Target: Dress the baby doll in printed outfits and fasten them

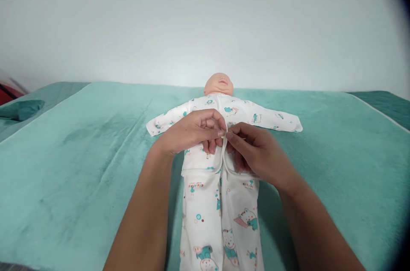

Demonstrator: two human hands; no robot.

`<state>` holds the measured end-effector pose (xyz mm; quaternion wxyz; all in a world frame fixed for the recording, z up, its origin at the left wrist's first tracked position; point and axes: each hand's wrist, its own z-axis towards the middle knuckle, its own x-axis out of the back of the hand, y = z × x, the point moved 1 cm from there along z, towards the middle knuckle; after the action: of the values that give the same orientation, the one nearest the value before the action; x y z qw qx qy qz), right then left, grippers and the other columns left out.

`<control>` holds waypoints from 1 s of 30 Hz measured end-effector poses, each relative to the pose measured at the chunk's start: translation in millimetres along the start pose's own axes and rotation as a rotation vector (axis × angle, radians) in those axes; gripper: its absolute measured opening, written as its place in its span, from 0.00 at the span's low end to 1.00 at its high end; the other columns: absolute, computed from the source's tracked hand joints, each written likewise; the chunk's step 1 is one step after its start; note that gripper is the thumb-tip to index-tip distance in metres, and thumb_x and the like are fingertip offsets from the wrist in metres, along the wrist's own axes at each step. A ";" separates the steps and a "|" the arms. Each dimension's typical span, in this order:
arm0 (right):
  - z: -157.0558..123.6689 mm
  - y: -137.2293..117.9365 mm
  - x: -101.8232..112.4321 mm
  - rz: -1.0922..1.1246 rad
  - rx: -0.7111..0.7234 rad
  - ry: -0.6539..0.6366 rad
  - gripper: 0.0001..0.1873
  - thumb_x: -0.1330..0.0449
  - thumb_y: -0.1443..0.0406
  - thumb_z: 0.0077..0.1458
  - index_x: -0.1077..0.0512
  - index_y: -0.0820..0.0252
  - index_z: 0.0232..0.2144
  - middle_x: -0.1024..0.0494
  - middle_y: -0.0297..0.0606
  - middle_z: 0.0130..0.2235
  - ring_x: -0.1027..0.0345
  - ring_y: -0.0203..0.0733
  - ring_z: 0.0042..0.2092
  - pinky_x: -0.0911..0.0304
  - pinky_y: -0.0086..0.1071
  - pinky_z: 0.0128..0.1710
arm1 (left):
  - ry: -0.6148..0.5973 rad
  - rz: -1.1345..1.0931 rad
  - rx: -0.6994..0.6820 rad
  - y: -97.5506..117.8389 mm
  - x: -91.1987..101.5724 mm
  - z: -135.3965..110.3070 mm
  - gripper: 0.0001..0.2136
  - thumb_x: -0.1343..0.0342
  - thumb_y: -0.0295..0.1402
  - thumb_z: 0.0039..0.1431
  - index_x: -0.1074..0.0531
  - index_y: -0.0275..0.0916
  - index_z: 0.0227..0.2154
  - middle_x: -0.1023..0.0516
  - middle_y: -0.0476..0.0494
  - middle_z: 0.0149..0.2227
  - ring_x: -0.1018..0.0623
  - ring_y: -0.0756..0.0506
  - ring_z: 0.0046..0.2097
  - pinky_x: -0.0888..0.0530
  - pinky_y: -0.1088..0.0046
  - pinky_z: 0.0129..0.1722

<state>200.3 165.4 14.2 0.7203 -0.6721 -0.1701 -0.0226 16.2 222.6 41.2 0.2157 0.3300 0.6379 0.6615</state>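
Note:
A baby doll (pixel 219 83) lies on its back on a teal blanket (pixel 80 164), head away from me. It wears a white printed top (pixel 237 110) with sleeves spread out and matching white trousers (pixel 221 219). My left hand (pixel 192 131) pinches the left front edge of the top at the chest. My right hand (pixel 256 151) pinches the right front edge beside it. Fingertips of both hands meet at the middle of the top, where its two flaps come together.
The blanket covers a wide flat surface against a white wall (pixel 192 27). A folded dark teal cloth (pixel 22 109) lies at the far left, with something red (pixel 4 93) behind it.

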 end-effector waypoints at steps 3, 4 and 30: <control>0.1 -0.6 2.4 0.035 -0.004 -0.027 0.12 0.47 0.57 0.66 0.32 0.57 0.33 0.31 0.28 0.23 0.37 0.30 0.19 0.46 0.25 0.18 | 0.004 0.004 0.004 0.6 -0.7 0.4 0.04 0.44 0.32 0.63 0.31 0.37 0.38 0.23 0.49 0.29 0.24 0.53 0.25 0.26 0.77 0.26; 0.0 -0.7 3.2 0.036 -0.002 -0.036 0.10 0.47 0.58 0.65 0.32 0.57 0.35 0.31 0.27 0.24 0.36 0.30 0.19 0.46 0.25 0.18 | 0.005 0.003 0.005 0.7 -0.8 0.4 0.04 0.44 0.32 0.63 0.31 0.37 0.38 0.23 0.49 0.29 0.24 0.52 0.25 0.26 0.77 0.26; 2.5 2.4 6.1 0.128 -0.022 -0.095 0.05 0.41 0.64 0.59 0.34 0.56 0.38 0.31 0.25 0.25 0.36 0.30 0.19 0.44 0.23 0.16 | 0.011 0.030 0.039 2.8 -2.1 -1.5 0.04 0.44 0.33 0.63 0.31 0.38 0.38 0.24 0.50 0.27 0.22 0.51 0.27 0.23 0.75 0.28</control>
<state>206.1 169.3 13.6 0.7039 -0.6898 -0.1608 0.0536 16.9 219.8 43.6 0.1955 0.3399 0.6469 0.6541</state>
